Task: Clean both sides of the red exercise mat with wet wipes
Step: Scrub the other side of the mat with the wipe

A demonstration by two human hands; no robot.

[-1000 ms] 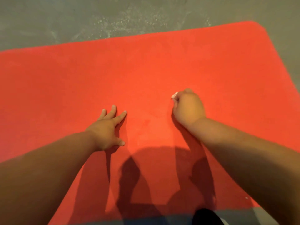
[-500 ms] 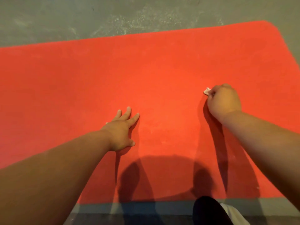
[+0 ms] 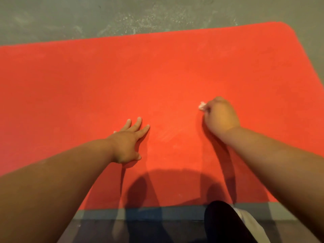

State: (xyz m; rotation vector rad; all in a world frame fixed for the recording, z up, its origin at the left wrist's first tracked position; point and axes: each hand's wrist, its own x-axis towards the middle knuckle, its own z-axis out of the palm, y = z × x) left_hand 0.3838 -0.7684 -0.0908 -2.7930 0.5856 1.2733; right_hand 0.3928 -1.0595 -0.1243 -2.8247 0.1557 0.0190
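Observation:
The red exercise mat (image 3: 157, 81) lies flat on the floor and fills most of the head view. My left hand (image 3: 128, 141) rests palm down on it with the fingers spread and straight. My right hand (image 3: 221, 116) is curled into a fist on the mat to the right, gripping a wadded white wet wipe (image 3: 202, 106). Only a small white corner of the wipe sticks out at the fist's left side. Faint streaks show on the mat between the two hands.
Grey concrete floor (image 3: 105, 16) with pale scuffs runs beyond the mat's far edge and along its near edge. The mat's rounded far right corner (image 3: 289, 29) is in view. A dark shoe tip (image 3: 222, 223) shows at the bottom.
My right hand with the wipe swept right across the mat, then came back a little to the left. My left hand stayed planted; the view shifted slightly.

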